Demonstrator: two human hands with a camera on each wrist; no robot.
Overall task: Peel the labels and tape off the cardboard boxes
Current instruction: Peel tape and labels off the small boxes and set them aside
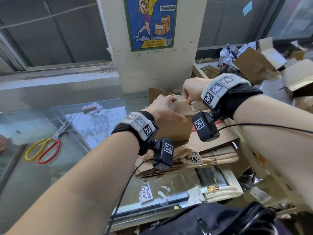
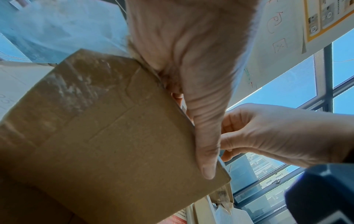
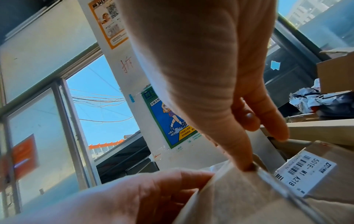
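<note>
The cardboard box stands on flattened cardboard at the glass counter's three o'clock side. The left hand clamps its top edge while the right hand, at its one o'clock, pinches a clear tape strip. Peeling looks underway; next comes a steady upward pull.

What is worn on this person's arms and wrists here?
Both forearms are bare. Each wrist has a black fabric cuff under a grey band printed with square black-and-white markers. A black camera block bearing the same markers hangs below each wrist, trailing a thin black cable.
</note>
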